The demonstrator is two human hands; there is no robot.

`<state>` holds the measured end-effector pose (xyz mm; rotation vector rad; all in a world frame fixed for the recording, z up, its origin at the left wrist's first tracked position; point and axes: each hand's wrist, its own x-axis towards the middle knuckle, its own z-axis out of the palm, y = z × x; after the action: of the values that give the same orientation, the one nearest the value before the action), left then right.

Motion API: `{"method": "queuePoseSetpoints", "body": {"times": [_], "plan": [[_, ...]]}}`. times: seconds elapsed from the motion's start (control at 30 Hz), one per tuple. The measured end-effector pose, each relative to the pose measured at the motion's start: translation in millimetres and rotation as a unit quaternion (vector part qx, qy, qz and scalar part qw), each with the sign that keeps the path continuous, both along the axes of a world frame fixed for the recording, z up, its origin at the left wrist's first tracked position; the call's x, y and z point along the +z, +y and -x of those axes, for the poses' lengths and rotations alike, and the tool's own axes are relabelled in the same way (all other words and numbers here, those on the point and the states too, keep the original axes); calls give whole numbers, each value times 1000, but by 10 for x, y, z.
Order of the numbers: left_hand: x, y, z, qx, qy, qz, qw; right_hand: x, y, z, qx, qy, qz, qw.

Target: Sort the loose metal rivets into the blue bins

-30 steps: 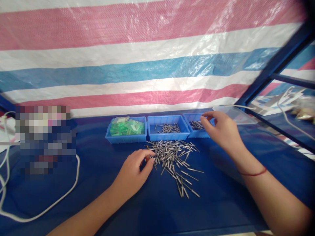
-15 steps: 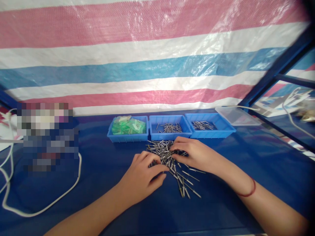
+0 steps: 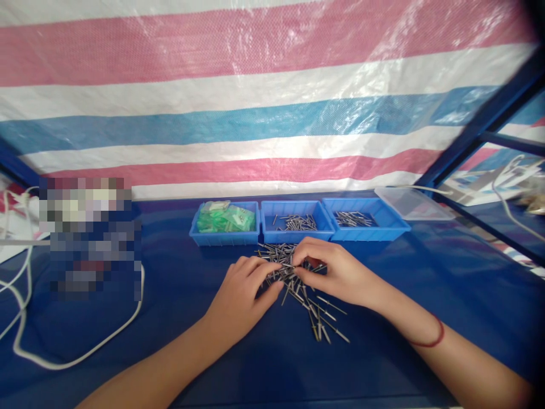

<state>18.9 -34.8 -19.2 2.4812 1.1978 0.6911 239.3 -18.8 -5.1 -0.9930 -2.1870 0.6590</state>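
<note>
Head view. Both hands rested on a loose pile of metal pins [image 3: 298, 287] lying on the blue table [image 3: 179, 341], just near of the middle tray. The left hand [image 3: 242, 292] lay palm down at the pile's left edge, its fingers half curled over the pins; the right hand [image 3: 336, 272], a red string [image 3: 428, 342] on its wrist, bent its thumb and fingers into the pile's far part. Whether either hand actually grasped a pin could not be told, since the fingertips hid the contact. The two sets of fingertips nearly met. Three blue trays stood side by side at the far edge: the left tray [image 3: 223, 240] held green packets [image 3: 225, 218], the middle tray [image 3: 296, 235] and the right tray [image 3: 377, 233] held pins. A clear lid [image 3: 411, 204] lay just right of them, a white cable [image 3: 99, 346] at far left, a striped sheet [image 3: 255, 113] behind.
</note>
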Motion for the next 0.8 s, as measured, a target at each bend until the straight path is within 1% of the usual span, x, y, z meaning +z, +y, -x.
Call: {"method": "queuePoseSetpoints", "body": {"times": [0.17, 0.3, 0.37, 0.43, 0.5, 0.53, 0.67, 0.8], "plan": [[-3, 15, -28, -16, -18, 6, 1000, 24, -61, 97, 11, 58, 14, 998], [1, 28, -46, -24, -40, 29, 998, -1, -85, 143, 6, 84, 16, 996], [6, 24, -48, -14, -53, 33, 998, -21, -91, 159, -7, 91, 17, 996], [12, 17, -46, 9, -63, 24, 998, -36, -101, 177, -22, 103, 24, 994], [18, 11, -43, 28, -71, 12, 997, -40, -117, 198, -30, 123, 42, 991], [21, 10, -43, 29, -74, 11, 997, -39, -126, 209, -30, 137, 54, 989], [32, 9, -53, -12, -88, 21, 996, -20, -165, 245, -2, 178, 93, 980], [50, 4, -64, -36, -109, 38, 993, -15, -190, 265, 4, 187, 83, 979]]}}
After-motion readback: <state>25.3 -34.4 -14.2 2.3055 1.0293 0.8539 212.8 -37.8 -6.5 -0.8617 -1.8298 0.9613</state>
